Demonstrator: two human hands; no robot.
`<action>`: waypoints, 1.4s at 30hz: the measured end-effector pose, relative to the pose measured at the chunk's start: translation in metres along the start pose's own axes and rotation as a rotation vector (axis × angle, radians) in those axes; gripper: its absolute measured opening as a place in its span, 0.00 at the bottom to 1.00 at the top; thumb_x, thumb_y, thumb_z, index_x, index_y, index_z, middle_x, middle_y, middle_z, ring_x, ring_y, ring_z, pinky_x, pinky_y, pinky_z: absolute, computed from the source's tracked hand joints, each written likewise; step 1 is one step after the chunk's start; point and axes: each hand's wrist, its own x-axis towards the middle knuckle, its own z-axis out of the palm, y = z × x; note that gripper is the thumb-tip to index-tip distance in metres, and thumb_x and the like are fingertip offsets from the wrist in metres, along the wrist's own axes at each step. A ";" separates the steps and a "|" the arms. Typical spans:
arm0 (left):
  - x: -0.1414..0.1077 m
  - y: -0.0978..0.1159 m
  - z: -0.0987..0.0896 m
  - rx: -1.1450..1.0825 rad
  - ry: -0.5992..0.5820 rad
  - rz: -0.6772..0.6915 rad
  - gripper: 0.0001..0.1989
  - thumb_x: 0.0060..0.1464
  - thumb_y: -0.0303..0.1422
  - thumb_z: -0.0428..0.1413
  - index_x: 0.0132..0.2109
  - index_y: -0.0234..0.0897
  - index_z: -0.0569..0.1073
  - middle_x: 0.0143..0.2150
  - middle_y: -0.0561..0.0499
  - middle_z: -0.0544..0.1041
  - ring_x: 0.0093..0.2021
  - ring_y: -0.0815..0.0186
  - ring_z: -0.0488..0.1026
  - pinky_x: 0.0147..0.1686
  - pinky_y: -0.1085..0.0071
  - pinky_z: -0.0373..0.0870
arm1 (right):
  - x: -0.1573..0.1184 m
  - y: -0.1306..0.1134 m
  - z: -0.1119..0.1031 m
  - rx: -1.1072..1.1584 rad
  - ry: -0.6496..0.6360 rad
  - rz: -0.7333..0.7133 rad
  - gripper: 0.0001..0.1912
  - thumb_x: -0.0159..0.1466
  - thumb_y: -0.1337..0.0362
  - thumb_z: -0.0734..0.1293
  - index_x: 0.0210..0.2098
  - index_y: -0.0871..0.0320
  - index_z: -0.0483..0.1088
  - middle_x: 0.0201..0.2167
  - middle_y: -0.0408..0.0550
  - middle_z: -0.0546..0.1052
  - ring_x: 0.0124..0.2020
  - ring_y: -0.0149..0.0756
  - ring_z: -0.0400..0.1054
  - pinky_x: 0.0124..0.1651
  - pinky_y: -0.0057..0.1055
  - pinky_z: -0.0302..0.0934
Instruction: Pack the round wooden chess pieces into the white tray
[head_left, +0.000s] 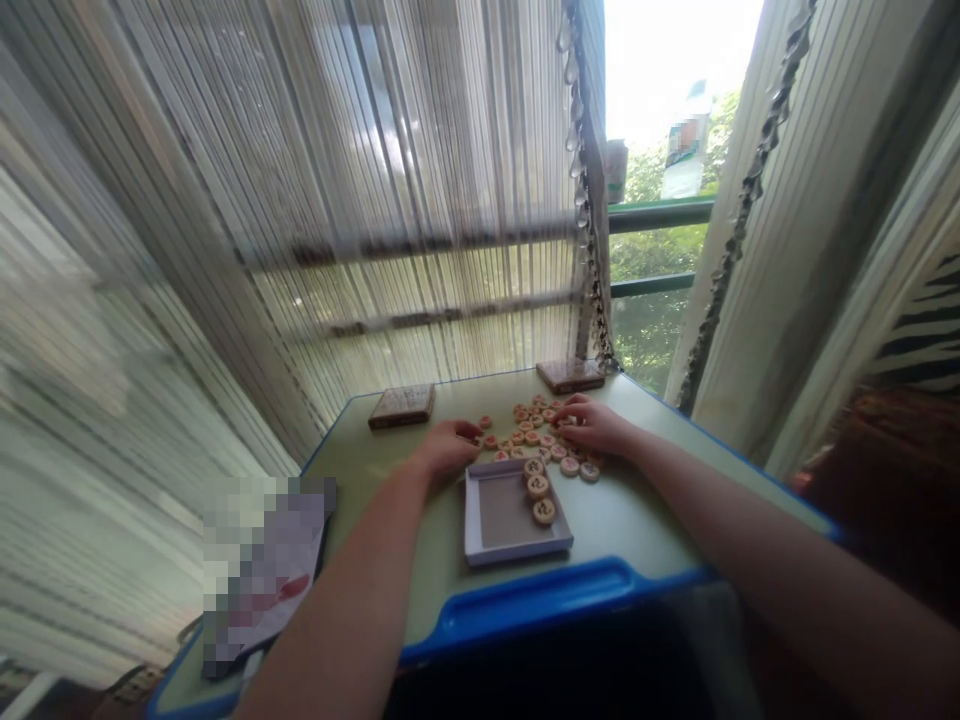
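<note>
Round wooden Chinese chess pieces (532, 438) with red and dark characters lie loosely scattered on the pale green table. A shallow white box (474, 520) stands in front of them, with a short line of dark-marked pieces (537, 487) along its right side. At the left edge of the scatter, the fingers of my left hand (450, 445) curl closed on what looks like a Chinese chess piece, mostly hidden by the fingertips. My right hand (592, 425) reaches over the right part of the scatter, fingers apart, fingertips among the pieces; no firm grip shows.
Two flat brown boxes (403, 405) (570, 375) rest at the table's far edge. A tablet-like object (281, 570), partly blurred out, lies at the left. The table has a raised blue front edge (536, 597). String curtains (450, 200) hang behind, beside a window with green rails.
</note>
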 end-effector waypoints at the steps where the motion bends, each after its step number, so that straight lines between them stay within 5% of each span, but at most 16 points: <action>1: 0.000 0.001 -0.001 -0.005 0.004 -0.012 0.18 0.36 0.24 0.57 0.40 0.28 0.75 0.38 0.44 0.77 0.36 0.63 0.73 0.35 0.72 0.68 | 0.000 -0.001 0.000 0.007 -0.008 0.009 0.11 0.55 0.62 0.66 0.37 0.57 0.76 0.40 0.50 0.67 0.34 0.32 0.64 0.43 0.30 0.60; 9: -0.003 0.003 0.001 0.024 0.097 0.002 0.18 0.39 0.34 0.60 0.39 0.28 0.75 0.37 0.44 0.77 0.37 0.62 0.73 0.38 0.69 0.67 | -0.001 -0.005 -0.010 0.098 -0.077 0.091 0.14 0.54 0.64 0.66 0.40 0.56 0.75 0.39 0.48 0.70 0.33 0.31 0.65 0.37 0.26 0.61; 15: 0.003 -0.003 0.002 0.028 0.116 0.043 0.17 0.36 0.37 0.62 0.35 0.30 0.76 0.33 0.46 0.77 0.36 0.62 0.73 0.37 0.69 0.68 | -0.002 -0.002 -0.009 0.114 -0.168 0.161 0.17 0.53 0.65 0.64 0.42 0.57 0.73 0.27 0.43 0.71 0.24 0.28 0.63 0.27 0.24 0.58; 26: 0.004 -0.006 0.002 -0.124 0.067 0.002 0.21 0.37 0.22 0.58 0.44 0.30 0.73 0.37 0.45 0.77 0.35 0.64 0.73 0.37 0.70 0.70 | -0.002 -0.005 -0.004 -0.044 -0.085 0.087 0.15 0.56 0.59 0.63 0.40 0.58 0.74 0.31 0.46 0.72 0.26 0.29 0.64 0.29 0.25 0.58; 30: 0.008 -0.008 0.001 -0.112 0.105 0.044 0.24 0.34 0.27 0.62 0.44 0.29 0.73 0.43 0.43 0.75 0.38 0.64 0.73 0.38 0.71 0.70 | -0.001 -0.006 -0.001 -0.122 -0.034 0.078 0.14 0.56 0.57 0.64 0.37 0.58 0.74 0.30 0.47 0.72 0.29 0.32 0.64 0.31 0.27 0.57; 34: 0.010 -0.010 0.000 0.033 0.133 0.068 0.23 0.35 0.35 0.63 0.42 0.28 0.74 0.35 0.45 0.76 0.35 0.64 0.73 0.38 0.71 0.69 | 0.000 -0.005 0.001 -0.136 -0.034 0.083 0.13 0.55 0.56 0.65 0.32 0.60 0.74 0.29 0.47 0.71 0.29 0.32 0.64 0.32 0.27 0.57; 42: 0.011 -0.010 0.005 0.137 0.115 0.125 0.17 0.42 0.28 0.55 0.43 0.30 0.73 0.41 0.46 0.77 0.39 0.65 0.73 0.40 0.74 0.68 | 0.001 -0.003 0.003 -0.033 -0.031 0.055 0.14 0.57 0.64 0.63 0.41 0.57 0.73 0.34 0.47 0.71 0.31 0.31 0.65 0.36 0.26 0.59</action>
